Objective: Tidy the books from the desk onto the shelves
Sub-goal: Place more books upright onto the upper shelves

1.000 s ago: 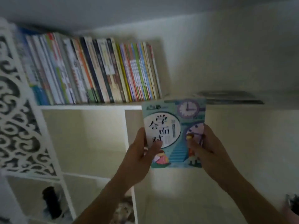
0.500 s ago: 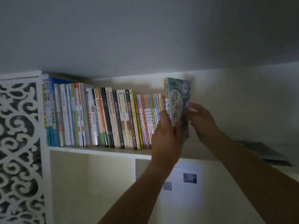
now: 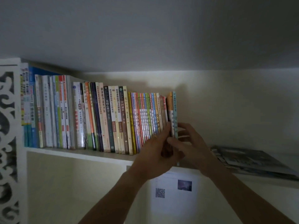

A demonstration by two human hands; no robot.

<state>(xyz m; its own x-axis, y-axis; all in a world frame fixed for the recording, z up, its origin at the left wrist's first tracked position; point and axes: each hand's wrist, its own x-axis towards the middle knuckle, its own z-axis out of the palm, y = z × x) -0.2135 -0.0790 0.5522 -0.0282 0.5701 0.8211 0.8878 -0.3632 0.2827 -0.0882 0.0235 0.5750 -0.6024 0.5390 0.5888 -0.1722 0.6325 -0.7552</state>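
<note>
At the right end of the book row [image 3: 97, 117] on the top shelf [image 3: 77, 155], both hands meet on the teal book [image 3: 175, 113]: left hand [image 3: 155, 152] fingers flat against neighbouring spines, right hand [image 3: 189, 143] thumb and curled fingers pinching it. Book upright, last in row, beside orange book [image 3: 169, 110]. Flat magazines [image 3: 252, 160] lie well right; carved white panel [image 3: 8, 143] far left

A row of upright books [image 3: 97, 117] stands on the top shelf [image 3: 77, 155], with the newest book [image 3: 175, 113] at its right end (both hands meet at its lower part). Further right on that shelf, well apart, flat magazines [image 3: 252, 160] lie stacked.
</note>
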